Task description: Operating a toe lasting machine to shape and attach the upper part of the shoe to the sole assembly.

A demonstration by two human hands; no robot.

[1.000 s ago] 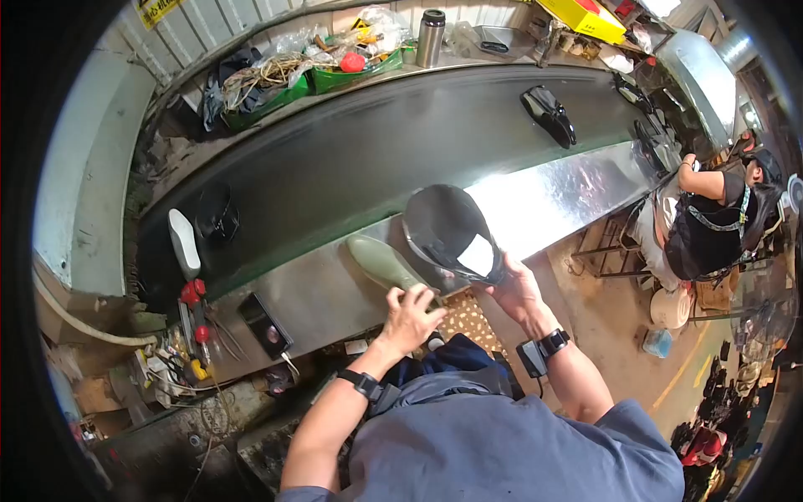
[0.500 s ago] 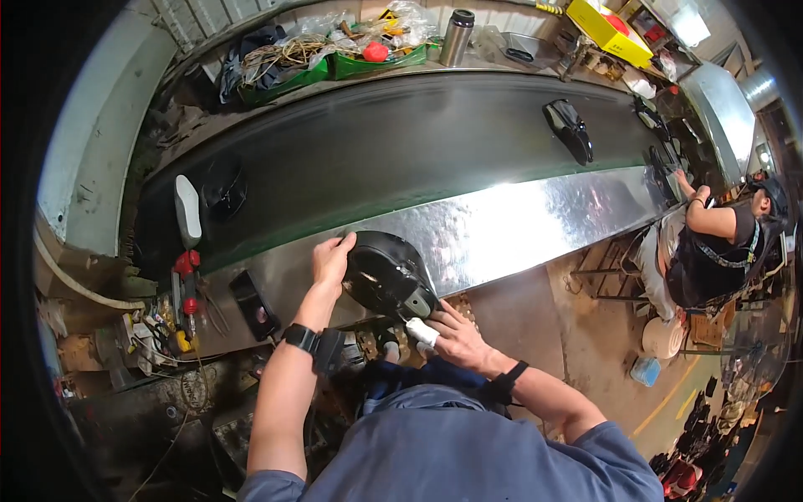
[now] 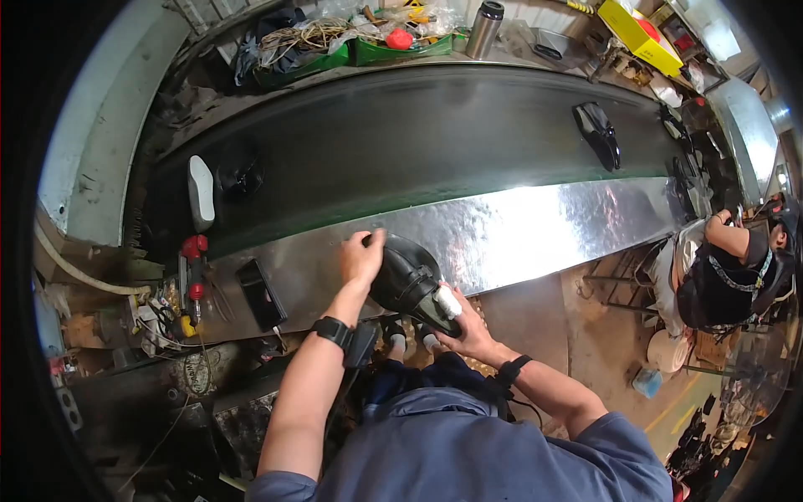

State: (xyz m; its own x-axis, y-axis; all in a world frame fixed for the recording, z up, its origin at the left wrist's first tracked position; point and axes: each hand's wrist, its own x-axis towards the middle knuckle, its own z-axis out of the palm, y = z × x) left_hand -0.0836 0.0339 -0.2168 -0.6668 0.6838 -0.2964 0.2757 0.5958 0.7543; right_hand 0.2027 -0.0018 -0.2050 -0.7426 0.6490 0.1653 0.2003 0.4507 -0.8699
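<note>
A glossy black shoe [image 3: 410,289] with a strap across its upper is held between my hands over the near edge of the metal worktop [image 3: 335,268]. My left hand [image 3: 361,258] is closed on the wider end, its fingers curled at the rim. Around the narrower end, closer to my body, my right hand [image 3: 471,328] is wrapped. One finger of that hand has a white covering [image 3: 447,299]. A dark phone [image 3: 261,294] lies on the worktop to the left of my left hand.
Beyond the worktop runs a dark belt [image 3: 401,125] carrying a white sole-shaped piece [image 3: 201,192], a dark shoe [image 3: 241,176] and another black shoe [image 3: 598,135]. A red hand tool [image 3: 194,266] lies at left. A co-worker [image 3: 728,268] sits at far right. A steel flask [image 3: 485,29] stands behind.
The shoe has been turned in my hands, so its strap now shows on top. My view has shifted slightly left. The co-worker's arm has drawn back from the belt.
</note>
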